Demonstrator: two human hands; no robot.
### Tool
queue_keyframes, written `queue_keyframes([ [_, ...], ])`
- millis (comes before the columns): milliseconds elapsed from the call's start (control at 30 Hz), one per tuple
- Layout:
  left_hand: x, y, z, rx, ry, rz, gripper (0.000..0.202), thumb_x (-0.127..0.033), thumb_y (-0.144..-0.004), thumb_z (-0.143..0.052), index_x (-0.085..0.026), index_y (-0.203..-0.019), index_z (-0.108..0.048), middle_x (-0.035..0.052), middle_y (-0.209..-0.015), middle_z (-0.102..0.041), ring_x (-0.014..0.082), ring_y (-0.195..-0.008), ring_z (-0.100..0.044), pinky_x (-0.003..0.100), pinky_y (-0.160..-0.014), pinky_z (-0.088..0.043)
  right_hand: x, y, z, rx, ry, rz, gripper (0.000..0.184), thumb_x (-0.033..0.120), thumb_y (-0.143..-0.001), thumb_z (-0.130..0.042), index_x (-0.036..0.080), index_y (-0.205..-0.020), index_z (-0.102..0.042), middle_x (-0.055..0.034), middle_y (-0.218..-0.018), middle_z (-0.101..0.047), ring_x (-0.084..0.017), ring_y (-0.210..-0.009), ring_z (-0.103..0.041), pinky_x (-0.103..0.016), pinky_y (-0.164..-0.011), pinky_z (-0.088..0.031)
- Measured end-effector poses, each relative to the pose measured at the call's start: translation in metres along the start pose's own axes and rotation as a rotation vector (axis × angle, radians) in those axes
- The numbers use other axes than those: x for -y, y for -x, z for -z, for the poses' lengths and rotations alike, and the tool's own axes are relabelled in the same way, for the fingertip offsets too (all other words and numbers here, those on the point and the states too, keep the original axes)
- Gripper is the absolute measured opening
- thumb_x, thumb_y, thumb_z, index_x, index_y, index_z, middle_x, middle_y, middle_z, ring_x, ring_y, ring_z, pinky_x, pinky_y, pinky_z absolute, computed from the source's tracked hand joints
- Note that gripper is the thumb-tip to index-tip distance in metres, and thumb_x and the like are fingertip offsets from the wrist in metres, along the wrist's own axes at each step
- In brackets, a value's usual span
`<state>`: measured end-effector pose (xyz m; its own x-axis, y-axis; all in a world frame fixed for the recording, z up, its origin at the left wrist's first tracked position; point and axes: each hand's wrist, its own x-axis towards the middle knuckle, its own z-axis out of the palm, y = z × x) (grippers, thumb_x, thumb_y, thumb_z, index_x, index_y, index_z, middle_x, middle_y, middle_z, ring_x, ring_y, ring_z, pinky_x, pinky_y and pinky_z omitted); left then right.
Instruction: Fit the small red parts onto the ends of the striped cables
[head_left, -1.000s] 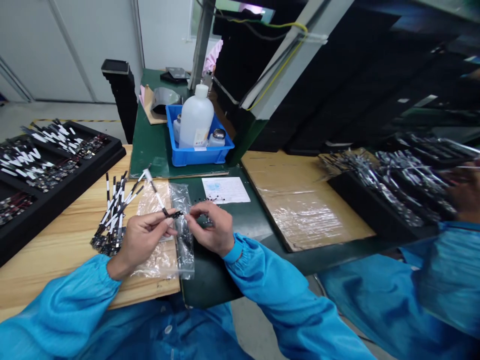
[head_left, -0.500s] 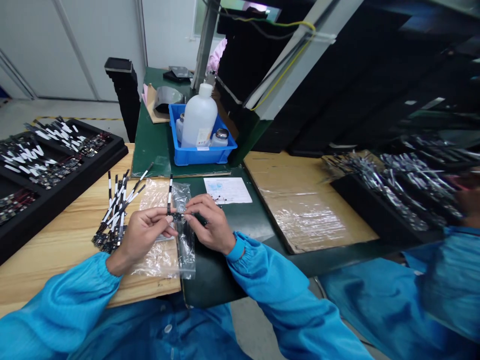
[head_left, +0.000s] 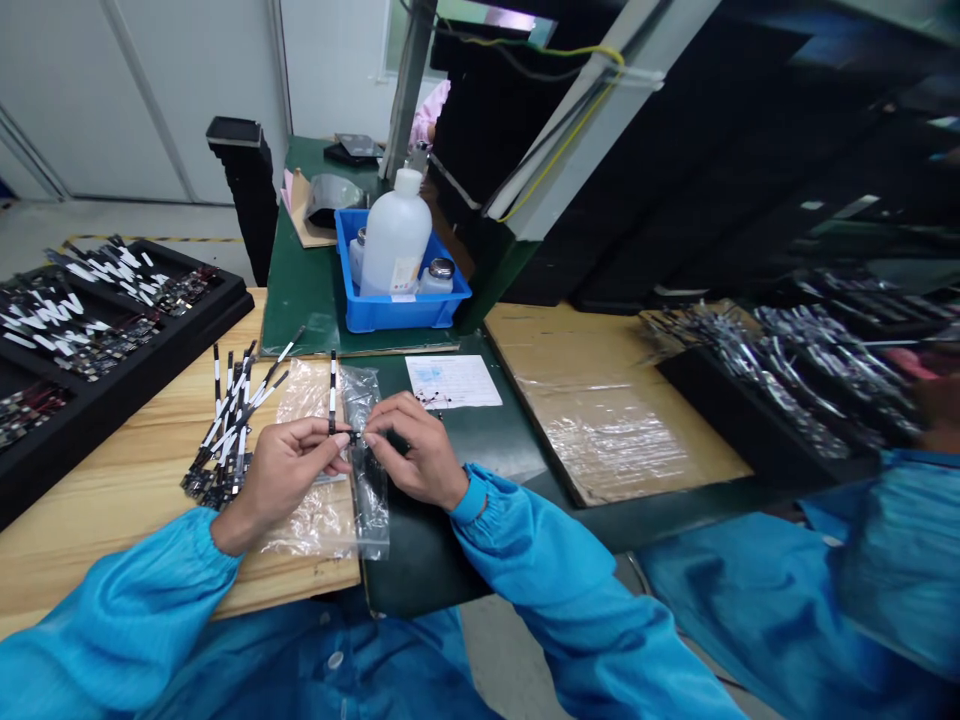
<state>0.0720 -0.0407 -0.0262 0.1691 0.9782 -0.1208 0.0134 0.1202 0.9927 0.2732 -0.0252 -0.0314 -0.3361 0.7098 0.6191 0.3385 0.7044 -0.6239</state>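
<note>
Between thumb and fingers, my left hand (head_left: 294, 462) pinches a small circuit board with a black-and-white flex strip (head_left: 332, 395) standing up from it. My right hand (head_left: 416, 450) is closed in a pinch at the board's right end; whatever sits between its fingertips is too small to make out. Beneath both hands lies a clear plastic bag (head_left: 373, 510). A loose pile of similar boards with flex strips (head_left: 217, 470) rests on the wooden board to the left. Small dark parts with thin leads (head_left: 435, 400) lie by a printed paper sheet (head_left: 469, 382).
A black tray (head_left: 187, 322) of boards stands at the left. Ahead, a blue bin (head_left: 401, 315) holds a large white bottle (head_left: 397, 235) and smaller jars. Film-wrapped cardboard (head_left: 622, 430) lies to the right, near a co-worker's blue sleeve (head_left: 911, 540) and another filled tray.
The held board has tilted and turned slightly between my fingertips, its strip shifting a little left. My right fingers have drawn closer together at its end.
</note>
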Motion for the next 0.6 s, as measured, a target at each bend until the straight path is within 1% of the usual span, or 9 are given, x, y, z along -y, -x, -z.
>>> queue_keyframes([
  [67,0.0010,0.0000,0.0005,-0.003,0.009,-0.002,0.034,-0.042,-0.078,-0.079,-0.013,-0.094,-0.076,0.0072,-0.071,-0.077,0.0219,-0.062,-0.075,0.026,-0.057,-0.060,0.0006,0.0003,0.0003,-0.013,0.001,-0.009,0.003,0.019,-0.090,-0.062,0.021,-0.092,-0.064,-0.0079,-0.093,-0.067,-0.021,-0.091,-0.064,-0.039,-0.082,-0.054],
  [200,0.0023,0.0006,-0.0006,-0.021,0.048,-0.010,0.031,-0.039,-0.078,-0.080,-0.013,-0.095,-0.077,0.0067,-0.071,-0.077,0.0212,-0.063,-0.075,0.026,-0.058,-0.061,0.0021,0.0004,0.0004,-0.028,0.008,-0.022,0.015,0.021,-0.086,-0.068,0.021,-0.102,-0.064,-0.0096,-0.100,-0.067,-0.022,-0.095,-0.064,-0.039,-0.084,-0.055],
  [267,0.0032,0.0010,-0.0016,-0.023,0.054,-0.014,0.031,-0.038,-0.078,-0.080,-0.013,-0.096,-0.078,0.0066,-0.073,-0.078,0.0210,-0.063,-0.075,0.026,-0.058,-0.062,0.0024,0.0002,0.0000,-0.023,-0.001,-0.020,0.017,0.022,-0.086,-0.069,0.020,-0.103,-0.064,-0.0098,-0.100,-0.067,-0.022,-0.095,-0.064,-0.039,-0.084,-0.055],
  [467,0.0078,0.0025,-0.0025,0.000,0.031,-0.051,0.027,-0.035,-0.079,-0.080,-0.016,-0.097,-0.080,0.0068,-0.087,-0.080,0.0211,-0.066,-0.076,0.029,-0.064,-0.065,0.0013,0.0001,-0.0009,0.002,-0.037,-0.003,0.001,0.020,-0.092,-0.064,0.021,-0.092,-0.064,-0.0075,-0.090,-0.070,-0.020,-0.087,-0.065,-0.038,-0.079,-0.055],
  [533,0.0079,0.0037,-0.0022,0.016,-0.009,-0.095,0.026,-0.033,-0.081,-0.078,-0.016,-0.099,-0.080,0.0070,-0.090,-0.080,0.0213,-0.067,-0.077,0.029,-0.065,-0.065,0.0007,0.0001,-0.0005,-0.001,-0.042,0.000,0.001,0.019,-0.091,-0.064,0.020,-0.091,-0.064,-0.0072,-0.088,-0.070,-0.020,-0.085,-0.064,-0.038,-0.078,-0.055],
  [600,0.0063,0.0051,-0.0019,0.037,-0.071,-0.161,0.026,-0.031,-0.083,-0.075,-0.016,-0.103,-0.079,0.0071,-0.088,-0.080,0.0216,-0.067,-0.077,0.027,-0.064,-0.065,0.0002,-0.0001,-0.0001,-0.010,-0.044,0.004,0.002,0.018,-0.090,-0.065,0.020,-0.091,-0.065,-0.0073,-0.088,-0.069,-0.020,-0.085,-0.064,-0.038,-0.077,-0.055],
])
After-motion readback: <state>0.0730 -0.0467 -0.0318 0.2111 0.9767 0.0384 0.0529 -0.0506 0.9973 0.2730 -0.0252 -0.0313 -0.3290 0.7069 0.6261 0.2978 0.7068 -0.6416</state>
